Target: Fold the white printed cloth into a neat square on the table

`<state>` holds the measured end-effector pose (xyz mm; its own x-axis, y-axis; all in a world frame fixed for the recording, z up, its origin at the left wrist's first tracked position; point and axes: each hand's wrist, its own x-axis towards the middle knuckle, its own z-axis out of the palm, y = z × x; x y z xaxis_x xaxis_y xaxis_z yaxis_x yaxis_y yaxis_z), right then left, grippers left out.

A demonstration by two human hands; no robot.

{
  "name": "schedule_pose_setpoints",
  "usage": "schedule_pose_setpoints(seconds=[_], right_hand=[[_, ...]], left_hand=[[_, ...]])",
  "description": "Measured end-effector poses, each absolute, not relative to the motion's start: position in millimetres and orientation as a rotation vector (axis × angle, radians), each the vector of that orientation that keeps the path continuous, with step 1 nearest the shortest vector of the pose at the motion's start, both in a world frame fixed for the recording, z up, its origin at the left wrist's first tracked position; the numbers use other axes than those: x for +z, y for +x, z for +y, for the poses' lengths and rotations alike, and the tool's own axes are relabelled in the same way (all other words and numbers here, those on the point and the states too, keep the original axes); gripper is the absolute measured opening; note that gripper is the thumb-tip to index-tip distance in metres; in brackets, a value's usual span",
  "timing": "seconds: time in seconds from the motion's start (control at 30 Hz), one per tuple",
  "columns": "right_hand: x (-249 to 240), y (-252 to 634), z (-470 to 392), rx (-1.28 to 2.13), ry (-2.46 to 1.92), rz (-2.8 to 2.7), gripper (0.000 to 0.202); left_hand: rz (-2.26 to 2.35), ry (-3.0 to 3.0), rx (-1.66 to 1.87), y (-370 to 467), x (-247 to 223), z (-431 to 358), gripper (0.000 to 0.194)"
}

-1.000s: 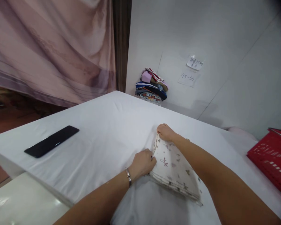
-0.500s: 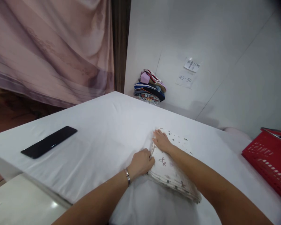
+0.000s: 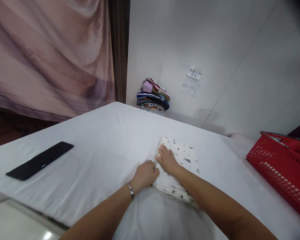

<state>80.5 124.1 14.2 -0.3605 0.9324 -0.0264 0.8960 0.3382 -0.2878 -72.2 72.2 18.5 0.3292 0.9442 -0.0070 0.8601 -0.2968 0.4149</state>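
A folded white cloth with small dark prints lies in several layers on the white-covered table. My left hand, with a silver bracelet at the wrist, is closed on the cloth's left edge, thumb on top. Flat on the cloth's upper left part rests my right hand, its fingers spread. My right forearm crosses over the cloth and hides part of its lower right side.
A black flat object lies on the table at left. The red basket stands at right. Stacked folded clothes are behind the table's far edge, near the wall. A pink curtain hangs at left.
The view has shifted a little, moving the scene left. My right hand sits slightly lower on the cloth, and more of the cloth's top shows. My left hand still grips the edge.
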Motion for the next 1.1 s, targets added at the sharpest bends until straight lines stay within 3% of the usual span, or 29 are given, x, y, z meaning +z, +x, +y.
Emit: schedule_pose_setpoints(seconds=[0.47, 0.77, 0.97, 1.1], right_hand=[[30, 101, 85, 0.552, -1.655, -2.461, 0.065], [32, 187, 48, 0.346, -1.893, -1.995, 0.062], [12, 223, 23, 0.927, -1.863, -1.168, 0.075], [10, 211, 21, 0.99, -1.75, -1.144, 0.086]], left_hand=[[1.662, 2.249, 0.296, -71, 20, 74, 0.028], [1.667, 2.218, 0.331, -71, 24, 73, 0.025], [1.732, 2.095, 0.404, -69, 25, 70, 0.017], [1.749, 2.047, 0.433, -70, 27, 71, 0.027]])
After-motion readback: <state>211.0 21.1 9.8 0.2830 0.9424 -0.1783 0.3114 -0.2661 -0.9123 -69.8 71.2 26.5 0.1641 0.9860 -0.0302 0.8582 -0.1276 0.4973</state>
